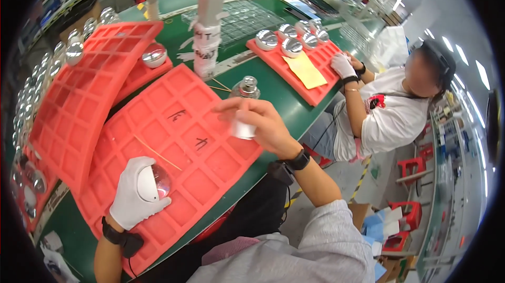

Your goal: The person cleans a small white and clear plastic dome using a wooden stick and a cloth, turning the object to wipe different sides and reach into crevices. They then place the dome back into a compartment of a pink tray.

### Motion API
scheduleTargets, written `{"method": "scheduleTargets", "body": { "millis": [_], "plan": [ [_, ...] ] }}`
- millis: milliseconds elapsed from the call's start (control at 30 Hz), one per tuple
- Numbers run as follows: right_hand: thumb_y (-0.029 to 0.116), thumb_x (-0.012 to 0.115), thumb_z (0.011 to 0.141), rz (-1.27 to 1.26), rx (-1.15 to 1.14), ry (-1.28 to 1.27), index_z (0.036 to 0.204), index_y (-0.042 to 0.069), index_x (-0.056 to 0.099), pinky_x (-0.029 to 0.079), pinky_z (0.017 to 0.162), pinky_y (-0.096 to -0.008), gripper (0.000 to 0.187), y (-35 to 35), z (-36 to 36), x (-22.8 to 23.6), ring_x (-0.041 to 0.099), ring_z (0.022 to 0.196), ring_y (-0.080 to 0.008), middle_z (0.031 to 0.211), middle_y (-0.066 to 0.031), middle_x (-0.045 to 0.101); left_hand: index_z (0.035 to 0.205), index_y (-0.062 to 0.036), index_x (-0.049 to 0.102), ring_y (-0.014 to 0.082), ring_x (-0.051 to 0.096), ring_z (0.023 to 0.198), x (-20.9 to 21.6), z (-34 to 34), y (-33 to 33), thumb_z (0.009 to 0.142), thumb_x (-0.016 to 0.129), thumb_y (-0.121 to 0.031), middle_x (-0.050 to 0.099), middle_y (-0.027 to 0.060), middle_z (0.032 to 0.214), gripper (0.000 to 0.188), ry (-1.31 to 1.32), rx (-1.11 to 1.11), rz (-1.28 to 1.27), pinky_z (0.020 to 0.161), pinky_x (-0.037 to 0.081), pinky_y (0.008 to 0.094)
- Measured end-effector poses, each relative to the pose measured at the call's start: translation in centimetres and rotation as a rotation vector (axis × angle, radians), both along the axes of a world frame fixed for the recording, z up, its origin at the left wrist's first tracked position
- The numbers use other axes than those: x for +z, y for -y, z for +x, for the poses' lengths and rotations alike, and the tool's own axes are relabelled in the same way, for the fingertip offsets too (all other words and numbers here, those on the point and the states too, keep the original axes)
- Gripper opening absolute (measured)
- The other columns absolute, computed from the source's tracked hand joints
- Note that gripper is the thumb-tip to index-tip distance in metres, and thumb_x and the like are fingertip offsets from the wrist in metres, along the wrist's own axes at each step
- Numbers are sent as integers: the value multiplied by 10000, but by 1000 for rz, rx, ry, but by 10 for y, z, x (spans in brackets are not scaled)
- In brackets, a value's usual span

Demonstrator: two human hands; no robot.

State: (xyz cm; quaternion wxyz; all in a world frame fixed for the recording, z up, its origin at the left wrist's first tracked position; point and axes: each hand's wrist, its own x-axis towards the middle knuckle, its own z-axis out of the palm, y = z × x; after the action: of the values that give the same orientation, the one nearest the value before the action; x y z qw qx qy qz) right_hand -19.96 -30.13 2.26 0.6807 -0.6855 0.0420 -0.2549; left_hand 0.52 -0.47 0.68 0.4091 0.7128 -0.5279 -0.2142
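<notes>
My left hand [134,196], in a white glove, grips a round clear piece [162,180] with a white disc [147,183] on its side, low over a red compartment tray [187,125]. My bare right hand [265,122] is raised over the tray's right edge, its fingers bent together around a small white piece [243,129], blurred and too unclear to name. Just beyond that hand stands a glass bottle [247,86] with a metallic top, its lower part hidden by my fingers. A thin wooden stick [158,152] lies across the tray.
A second red tray [100,88] leans at the left, with many shiny silver bulbs [74,53] beyond it. Ahead rises a post [205,36] wrapped in tape. On the right, a co-worker [389,99] handles a red tray [326,57] with silver domes and a yellow paper [305,70].
</notes>
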Motion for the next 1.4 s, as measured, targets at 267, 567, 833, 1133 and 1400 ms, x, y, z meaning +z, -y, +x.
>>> {"method": "scheduleTargets", "body": {
  "millis": [267,567,833,1133,1400],
  "plan": [
    [168,584,1055,-122,-393,-241,1010,5,586,426,512,-241,168,6,-7,27,577,639,-93,871,-44,617,1282,-60,551,370,594,1103,10,4,-2,621,926,-172,568,173,1230,768,13,-15,-61,951,504,432],
    [45,659,977,-1102,-538,-289,1090,-18,685,455,540,-253,132,55,-9,32,578,635,-105,879,-49,635,1283,-40,562,370,603,1094,6,14,-7,668,911,-276,591,174,1210,746,39,-67,-75,964,502,434],
    [37,666,959,-1192,-361,-436,1119,-25,714,466,569,-255,178,54,-8,64,608,700,-119,879,-68,641,1265,-38,572,365,604,1098,-3,18,-8,688,893,-293,595,165,1211,708,6,-94,-155,967,502,441],
    [17,677,941,-1078,-360,-586,1103,-25,719,471,582,-269,173,38,2,70,620,701,-136,861,-102,663,1245,-105,586,311,630,1041,3,18,-12,697,894,-275,582,129,1198,651,19,-137,-65,861,558,401],
    [4,654,948,-1282,-349,-436,1103,-28,711,462,552,-270,168,43,-4,56,624,687,-164,855,-102,673,1173,-121,588,305,647,1022,-8,12,-14,704,884,-232,546,109,1223,566,-35,-121,-252,820,581,400]
  ]
}}
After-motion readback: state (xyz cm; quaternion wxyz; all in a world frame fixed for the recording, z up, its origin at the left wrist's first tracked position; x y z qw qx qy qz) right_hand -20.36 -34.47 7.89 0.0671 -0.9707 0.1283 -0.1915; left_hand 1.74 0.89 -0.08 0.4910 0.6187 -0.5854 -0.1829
